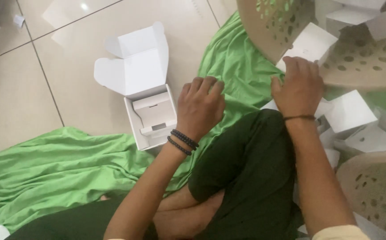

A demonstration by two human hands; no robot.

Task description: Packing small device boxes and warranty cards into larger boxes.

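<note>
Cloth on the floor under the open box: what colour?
Plain bright green cloth, clearest in the head view.

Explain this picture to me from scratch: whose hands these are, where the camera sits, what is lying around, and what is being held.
There is no machine here. A person sits cross-legged on a tiled floor, and the single camera is worn on that person's head, looking down, so you see their own two arms reaching forward.

The left hand, with dark bead bracelets at the wrist, hovers with curled fingers right beside an open white box whose lid is flipped back. It does not seem to grip anything.

The right hand rests palm down on a pile of flat white boxes and appears to hold nothing either.

A green cloth is spread over the floor. Two tan baskets with holes, one at the top right and one at the lower right, stand by the pile.
</note>
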